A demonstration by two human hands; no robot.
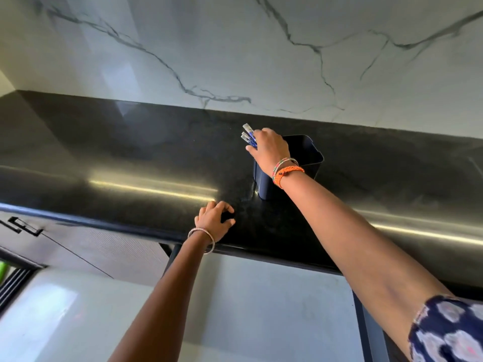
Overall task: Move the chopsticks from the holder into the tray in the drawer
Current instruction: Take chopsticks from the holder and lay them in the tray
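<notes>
A dark blue holder (311, 163) stands on the black countertop (130, 152), toward the back near the marble wall. My right hand (270, 150) is over the holder's left side, closed around a bunch of chopsticks (248, 135) with blue-and-white ends that stick out to the upper left. Their lower parts are hidden by my hand and the holder. My left hand (214, 218) rests near the counter's front edge with curled fingers, holding nothing. The drawer and its tray are out of sight.
A white marble backsplash (235, 48) rises behind the counter. Below the counter's front edge at left is a dark cabinet front with a black handle (24, 226). A pale floor (261, 309) lies beneath.
</notes>
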